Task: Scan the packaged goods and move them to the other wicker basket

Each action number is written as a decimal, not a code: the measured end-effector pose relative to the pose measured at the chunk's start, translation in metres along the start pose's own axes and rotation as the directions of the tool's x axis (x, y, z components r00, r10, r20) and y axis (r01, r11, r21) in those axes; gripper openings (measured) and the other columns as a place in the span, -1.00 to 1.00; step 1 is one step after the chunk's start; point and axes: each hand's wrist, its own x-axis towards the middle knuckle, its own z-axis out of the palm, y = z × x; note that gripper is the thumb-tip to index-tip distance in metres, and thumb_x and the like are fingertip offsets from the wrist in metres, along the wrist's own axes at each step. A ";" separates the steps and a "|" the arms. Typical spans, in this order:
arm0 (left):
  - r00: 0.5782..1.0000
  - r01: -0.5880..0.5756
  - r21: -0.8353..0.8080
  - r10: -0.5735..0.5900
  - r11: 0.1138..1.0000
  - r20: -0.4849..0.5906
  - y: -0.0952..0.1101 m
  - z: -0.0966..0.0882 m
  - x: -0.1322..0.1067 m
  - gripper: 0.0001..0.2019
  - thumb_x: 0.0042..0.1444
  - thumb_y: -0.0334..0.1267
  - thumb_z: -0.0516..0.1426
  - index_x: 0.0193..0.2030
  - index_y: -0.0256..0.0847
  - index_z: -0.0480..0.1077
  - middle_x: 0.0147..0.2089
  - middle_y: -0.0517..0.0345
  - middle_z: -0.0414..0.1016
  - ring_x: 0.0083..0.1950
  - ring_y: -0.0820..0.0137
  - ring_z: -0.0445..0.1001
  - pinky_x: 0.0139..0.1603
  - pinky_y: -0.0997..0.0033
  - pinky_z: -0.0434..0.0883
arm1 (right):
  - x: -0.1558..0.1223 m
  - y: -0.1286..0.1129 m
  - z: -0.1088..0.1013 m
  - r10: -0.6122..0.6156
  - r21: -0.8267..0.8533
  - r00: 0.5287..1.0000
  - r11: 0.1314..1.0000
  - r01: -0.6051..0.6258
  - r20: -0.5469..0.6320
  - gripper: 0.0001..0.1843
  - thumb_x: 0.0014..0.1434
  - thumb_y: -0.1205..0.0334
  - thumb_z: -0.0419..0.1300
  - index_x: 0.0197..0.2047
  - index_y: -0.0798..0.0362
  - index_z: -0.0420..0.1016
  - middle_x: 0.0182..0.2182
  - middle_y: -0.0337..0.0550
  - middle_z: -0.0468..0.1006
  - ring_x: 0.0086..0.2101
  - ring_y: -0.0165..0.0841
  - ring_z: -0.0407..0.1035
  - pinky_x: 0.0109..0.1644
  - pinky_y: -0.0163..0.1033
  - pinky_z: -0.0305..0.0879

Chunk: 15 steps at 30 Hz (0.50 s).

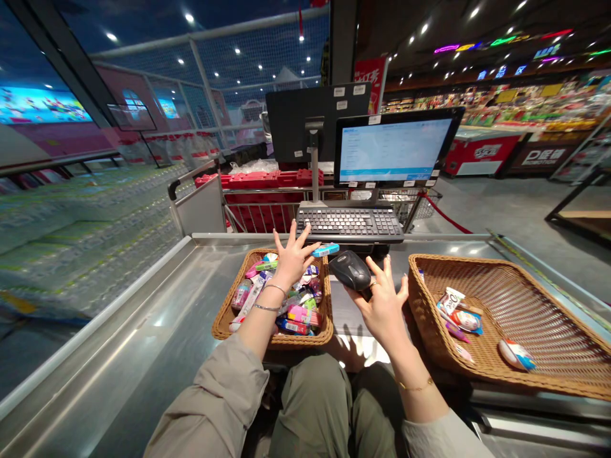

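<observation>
A small light-blue box [326, 250] is at the thumb side of my left hand [292, 257], which holds it with the other fingers spread. That hand is above a wicker basket [217, 323] full of small packets and boxes. To the right, my right hand [382, 304] has its fingers apart, close beside a black barcode scanner [351, 270]. Its thumb lies under the scanner's edge; whether they touch I cannot tell. A larger wicker basket [539, 289] on the right contains several items, among them a white-wrapped bar [451, 299] and an egg-shaped pack [516, 353].
Behind the scanner stand a keyboard [351, 222] and a lit monitor [394, 151], with a dark screen back [291, 127] on a pole beside it. The metal counter [172, 331] has a raised rim. Trolleys with red parts [258, 207] stand beyond.
</observation>
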 end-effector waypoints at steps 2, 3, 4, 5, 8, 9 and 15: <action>1.000 -0.002 0.000 0.002 1.000 -0.002 0.000 0.001 0.000 -0.64 0.27 -0.22 0.21 0.19 0.12 0.49 0.55 0.13 0.01 0.59 -0.08 -0.33 0.38 -0.63 -0.50 | 0.000 0.000 0.000 0.005 0.005 1.000 1.000 -0.005 0.001 -0.69 0.32 0.01 0.09 -0.12 0.02 0.54 0.35 0.07 0.32 0.46 0.08 -0.19 0.36 0.54 -0.39; 1.000 -0.002 0.000 0.002 1.000 -0.003 0.000 0.001 0.000 -0.64 0.27 -0.22 0.21 0.19 0.12 0.49 0.55 0.13 0.01 0.59 -0.08 -0.33 0.37 -0.63 -0.50 | 0.000 0.000 0.000 0.008 0.007 1.000 1.000 -0.008 0.002 -0.70 0.32 0.01 0.10 -0.13 0.03 0.54 0.35 0.06 0.32 0.46 0.08 -0.19 0.36 0.54 -0.39; 1.000 -0.003 0.001 0.003 1.000 -0.004 0.000 0.002 0.000 -0.64 0.27 -0.22 0.21 0.19 0.12 0.49 0.55 0.12 0.01 0.59 -0.08 -0.33 0.37 -0.63 -0.50 | 0.000 0.001 0.000 0.009 0.008 1.000 1.000 -0.009 0.004 -0.70 0.32 0.01 0.10 -0.14 0.03 0.54 0.36 0.05 0.32 0.46 0.09 -0.19 0.36 0.54 -0.40; 1.000 -0.004 0.002 0.004 1.000 -0.004 0.000 0.002 0.000 -0.64 0.27 -0.22 0.21 0.19 0.12 0.49 0.55 0.12 0.02 0.59 -0.08 -0.34 0.37 -0.63 -0.49 | 0.000 0.001 0.000 0.010 0.009 1.000 1.000 -0.010 0.004 -0.71 0.32 0.01 0.11 -0.15 0.03 0.53 0.36 0.04 0.32 0.46 0.10 -0.18 0.36 0.54 -0.40; 1.000 -0.002 0.005 0.002 1.000 -0.001 0.000 0.001 0.000 -0.64 0.27 -0.22 0.21 0.19 0.12 0.49 0.55 0.13 0.02 0.59 -0.08 -0.34 0.37 -0.64 -0.49 | 0.000 0.001 0.000 0.007 0.011 1.000 1.000 -0.007 0.005 -0.72 0.31 0.01 0.13 -0.16 0.03 0.53 0.36 0.02 0.32 0.46 0.10 -0.18 0.37 0.54 -0.40; 1.000 -0.002 0.006 0.002 1.000 0.002 0.001 0.001 0.000 -0.64 0.28 -0.22 0.21 0.20 0.12 0.49 0.55 0.13 0.02 0.59 -0.08 -0.34 0.37 -0.64 -0.48 | 0.000 0.000 0.000 0.008 0.011 1.000 1.000 -0.008 0.005 -0.72 0.31 0.02 0.13 -0.16 0.02 0.53 0.36 0.02 0.32 0.46 0.09 -0.19 0.37 0.54 -0.40; 1.000 0.002 0.000 -0.002 1.000 0.003 0.001 0.000 0.000 -0.65 0.28 -0.23 0.20 0.19 0.11 0.49 0.55 0.11 0.02 0.59 -0.09 -0.32 0.37 -0.64 -0.47 | -0.001 0.000 0.000 0.012 0.007 1.000 1.000 -0.012 0.002 -0.73 0.31 0.03 0.12 -0.15 0.03 0.53 0.36 0.04 0.31 0.46 0.09 -0.18 0.37 0.53 -0.40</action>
